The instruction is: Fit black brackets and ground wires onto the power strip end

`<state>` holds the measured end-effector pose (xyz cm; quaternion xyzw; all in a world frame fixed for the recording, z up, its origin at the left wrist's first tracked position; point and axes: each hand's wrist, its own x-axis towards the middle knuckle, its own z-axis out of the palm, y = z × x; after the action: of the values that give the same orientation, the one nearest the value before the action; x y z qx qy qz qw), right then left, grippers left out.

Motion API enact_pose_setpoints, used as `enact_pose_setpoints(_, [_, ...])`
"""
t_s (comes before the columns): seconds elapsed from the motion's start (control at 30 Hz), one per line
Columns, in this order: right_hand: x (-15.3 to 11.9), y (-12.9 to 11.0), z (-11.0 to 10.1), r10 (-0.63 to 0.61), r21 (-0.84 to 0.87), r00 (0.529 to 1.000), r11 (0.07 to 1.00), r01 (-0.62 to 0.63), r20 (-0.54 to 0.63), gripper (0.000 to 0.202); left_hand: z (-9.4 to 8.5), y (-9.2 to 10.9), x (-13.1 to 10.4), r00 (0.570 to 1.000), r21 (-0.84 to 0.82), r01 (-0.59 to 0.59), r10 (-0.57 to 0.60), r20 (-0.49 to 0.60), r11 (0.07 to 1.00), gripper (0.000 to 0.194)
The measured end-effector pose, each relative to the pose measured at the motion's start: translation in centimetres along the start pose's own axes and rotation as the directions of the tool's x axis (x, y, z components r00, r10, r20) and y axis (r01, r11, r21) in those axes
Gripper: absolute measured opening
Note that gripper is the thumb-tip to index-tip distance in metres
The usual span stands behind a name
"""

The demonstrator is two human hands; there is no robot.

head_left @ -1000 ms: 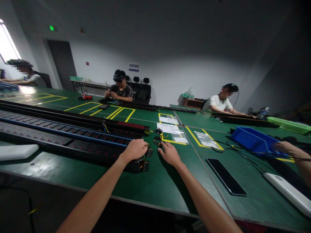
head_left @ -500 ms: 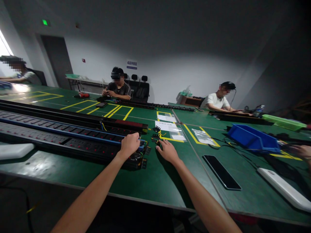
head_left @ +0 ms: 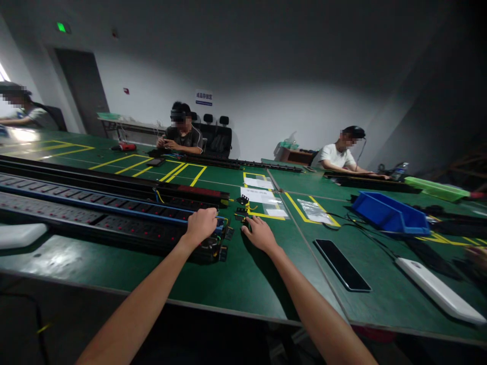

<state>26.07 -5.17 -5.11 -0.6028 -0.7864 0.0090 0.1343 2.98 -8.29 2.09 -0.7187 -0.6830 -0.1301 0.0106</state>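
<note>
My left hand [head_left: 201, 226] is closed around the end of a long power strip [head_left: 144, 209] with a blue edge and a row of black sockets. Loose wires and a small black end piece [head_left: 229, 232] stick out past that end. My right hand [head_left: 259, 233] rests on the green table with its fingers apart, the fingertips beside or touching a small black end part [head_left: 241, 213]; exact contact is hard to see. Nearer to me lies another black power strip [head_left: 133, 226] with red marks, its wired end below my left hand.
Right of my right arm lie a phone [head_left: 342, 265] and a white oblong case [head_left: 437, 289]. Behind them stands a blue bin [head_left: 391, 213] near black cables. Papers [head_left: 256, 195] lie inside yellow tape. People sit across the table, one near a red power drill [head_left: 125, 147].
The camera has turned slightly to the right, so the surroundings sit further left in view. Both hands keep nearly the same places and poses.
</note>
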Motion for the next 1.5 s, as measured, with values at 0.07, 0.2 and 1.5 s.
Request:
enact_pose_setpoints(0.07, [0.0, 0.01, -0.01, -0.006, -0.003, 1.0, 1.0, 0.006, -0.003, 0.056, -0.03, 0.02, -0.01, 1.0, 0.003, 0.0, 0.0, 0.005, 1.0, 0.022])
enact_pose_setpoints(0.2, [0.02, 0.07, 0.08, -0.006, -0.005, 1.0, 1.0, 0.006, -0.009, 0.056, 0.08, -0.07, 0.03, 1.0, 0.004, -0.008, 0.007, 0.002, 1.0, 0.023])
enact_pose_setpoints(1.5, [0.02, 0.03, 0.08, -0.005, 0.004, 1.0, 1.0, 0.005, -0.011, 0.055, 0.0, -0.11, 0.1, 1.0, -0.008, -0.025, 0.025, 0.006, 1.0, 0.023])
